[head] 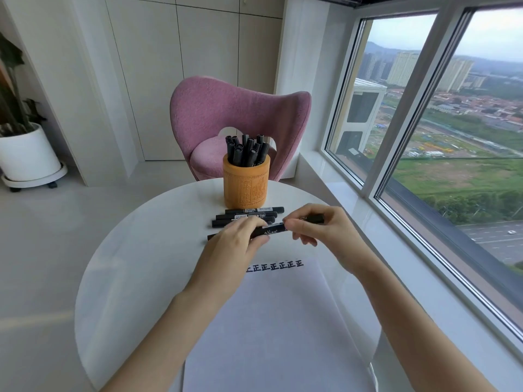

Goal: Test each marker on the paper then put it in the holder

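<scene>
A black marker (pixel 271 229) is held level above the round white table (pixel 135 250), just beyond the paper. My left hand (pixel 237 239) grips its barrel. My right hand (pixel 317 224) pinches its right end, where the cap (pixel 314 219) is. A white sheet of paper (pixel 268 321) lies in front of me with a row of black characters (pixel 278 265) along its far edge. Beyond the hands stands a carved orange holder (pixel 245 185) with several black markers (pixel 247 149) upright in it. Three loose markers (pixel 249 215) lie side by side at the holder's foot.
A pink chair (pixel 237 114) stands behind the table. A large window (pixel 452 123) and its sill (pixel 368 222) run along the right. A white plant pot (pixel 28 154) on a wheeled base sits on the floor at far left.
</scene>
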